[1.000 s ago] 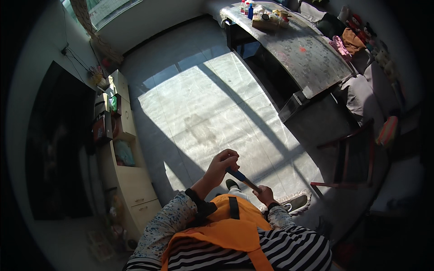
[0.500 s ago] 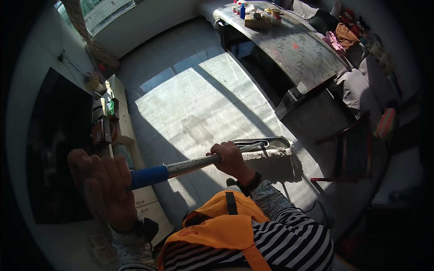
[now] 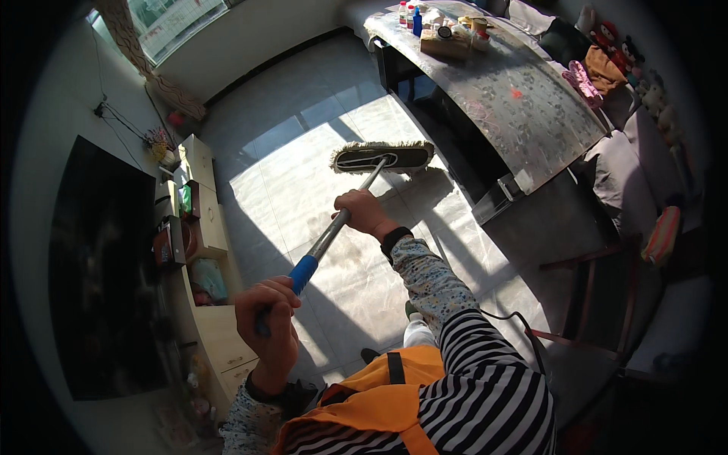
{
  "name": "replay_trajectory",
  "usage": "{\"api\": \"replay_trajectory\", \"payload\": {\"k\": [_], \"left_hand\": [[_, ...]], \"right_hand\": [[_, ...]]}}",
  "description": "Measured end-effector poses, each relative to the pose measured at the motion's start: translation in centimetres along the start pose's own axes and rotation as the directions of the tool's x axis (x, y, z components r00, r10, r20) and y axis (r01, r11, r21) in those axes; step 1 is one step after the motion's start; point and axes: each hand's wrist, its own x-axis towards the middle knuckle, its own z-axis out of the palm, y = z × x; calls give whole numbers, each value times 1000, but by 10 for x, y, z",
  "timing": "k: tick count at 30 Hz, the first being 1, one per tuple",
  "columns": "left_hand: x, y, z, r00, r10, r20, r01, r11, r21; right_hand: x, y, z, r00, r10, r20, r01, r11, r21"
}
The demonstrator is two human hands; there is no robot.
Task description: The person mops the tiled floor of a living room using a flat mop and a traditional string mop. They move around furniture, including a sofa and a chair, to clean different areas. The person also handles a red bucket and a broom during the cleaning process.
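- Both hands are on the mop now. The left hand is wrapped tight around the top end of the mop handle, right at the blue sleeve, so that grip is fully closed on it.
- The right hand is clamped around the bare metal part further down, about midway along the pole.
- Big change from half a second ago: the flat mop head was close in front of the person's feet, and now it's pushed well out across the tiled floor, sitting flat in the sunlit patch just beside the near edge of the long desk.
- A second ago the hands were bunched together low by the chest, so I'd say this is a forward stroke, arms stretched.
- There are faint darker smudges on the tiles between the mop head and the person; can't tell if they're wet or dirt.
- Low cabinet and dark TV run along the left wall, well apart from the mop.
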Motion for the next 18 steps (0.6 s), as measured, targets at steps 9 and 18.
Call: {"api": "replay_trajectory", "payload": {"k": [9,18], "left_hand": [[42,-125,120,947,-261,190,219,952,215],[68,-85,123,792,-100,603,72,995,72]], "right_hand": [[-19,159,15,942,336,18,-336,940,64],[-77,106,-19,857,483,-181,-449,872,197]]}}
